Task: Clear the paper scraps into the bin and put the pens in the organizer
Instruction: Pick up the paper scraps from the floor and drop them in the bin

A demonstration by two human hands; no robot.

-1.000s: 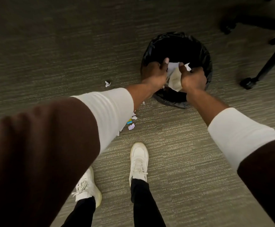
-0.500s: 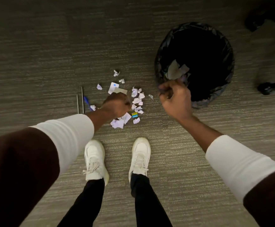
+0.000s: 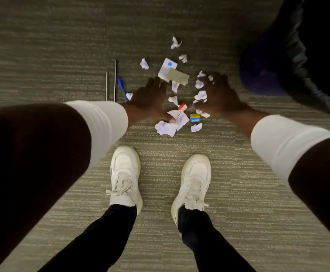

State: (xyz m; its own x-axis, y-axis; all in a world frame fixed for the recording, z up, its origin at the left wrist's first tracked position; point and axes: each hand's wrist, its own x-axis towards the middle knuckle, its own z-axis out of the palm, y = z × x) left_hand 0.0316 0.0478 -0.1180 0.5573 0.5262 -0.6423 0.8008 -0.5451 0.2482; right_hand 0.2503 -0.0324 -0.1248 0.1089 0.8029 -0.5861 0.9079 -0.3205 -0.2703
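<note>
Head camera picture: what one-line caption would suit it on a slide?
Both bare hands, left and right, reach into torn white paper scraps on grey carpet, beside a black-lined bin.

left hand point(image 3: 150, 97) and right hand point(image 3: 218, 95) spread over paper scraps point(image 3: 167, 127), carpet point(image 3: 42, 46)

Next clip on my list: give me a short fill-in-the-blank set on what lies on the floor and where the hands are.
1. The paper scraps lie on the ____, not on a table.
2. The pen left of the left hand is ____ in colour.
3. The person's shoes are ____.
4. The right hand reaches into the scraps with the black-lined bin on its ____ side.

Missing words: carpet; blue; white; right
</note>
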